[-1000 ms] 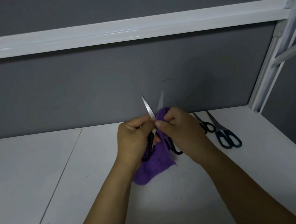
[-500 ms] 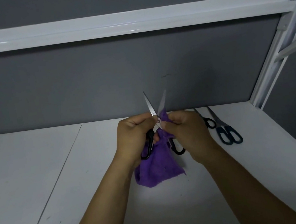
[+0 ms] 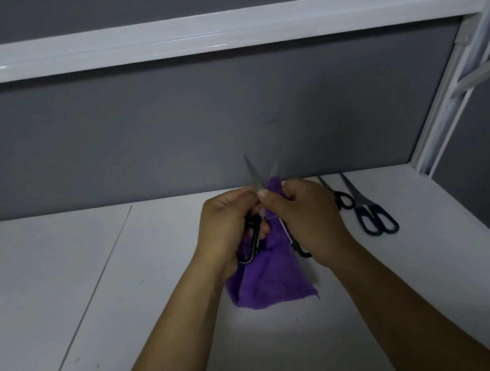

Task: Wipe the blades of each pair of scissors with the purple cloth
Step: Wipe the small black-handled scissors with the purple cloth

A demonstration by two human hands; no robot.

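Both hands are up over the desk [image 3: 127, 294]. The left hand [image 3: 230, 227] curls round one black handle of the open scissors [image 3: 254, 174], whose blades fan out in a V beyond the knuckles, tips pointing away. The right hand [image 3: 308, 223] pinches the purple cloth [image 3: 269, 285] against the right blade, thumb tip just below the bare left blade. A bunch of cloth peeks out above the right hand; the rest hangs below and between both hands, its lower edge near the desk. Just right of the right hand lies a black-handled pair [image 3: 345, 199], with a dark-handled pair [image 3: 361, 199] beside it, farther right, both flat on the desk.
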